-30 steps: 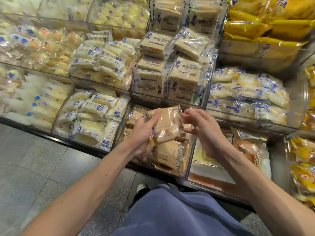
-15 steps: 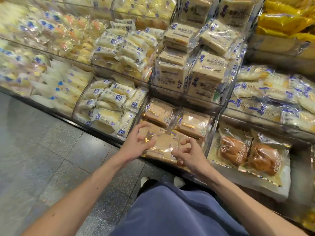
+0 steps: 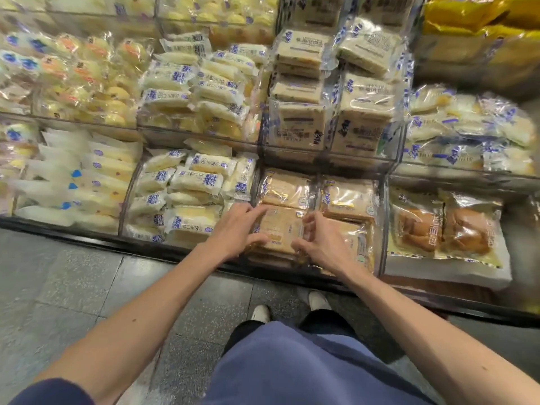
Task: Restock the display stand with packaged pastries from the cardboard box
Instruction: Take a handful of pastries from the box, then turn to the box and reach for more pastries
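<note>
A tan pastry packet (image 3: pixel 280 229) in clear wrap lies on top of the front stack in the lower middle compartment of the display stand (image 3: pixel 175 252). My left hand (image 3: pixel 236 229) rests on the packet's left edge, fingers stretched out and thumb spread below. My right hand (image 3: pixel 318 241) is at its right edge with fingers curled, pinching the wrap between fingertips and thumb. Two more tan packets (image 3: pixel 347 197) lie behind it in the same compartment. The cardboard box is not in view.
White, blue-labelled packets (image 3: pixel 195 182) fill the compartment to the left, and brown bread packets (image 3: pixel 444 229) the one to the right. Stacked square cakes (image 3: pixel 298 127) sit on the tier above. Grey tiled floor (image 3: pixel 73 287) and my shoes (image 3: pixel 260 312) are below the stand's black edge.
A second ago both hands held a tan packet up above the compartment. It now lies on the front stack, and both hands have come down onto its edges.
</note>
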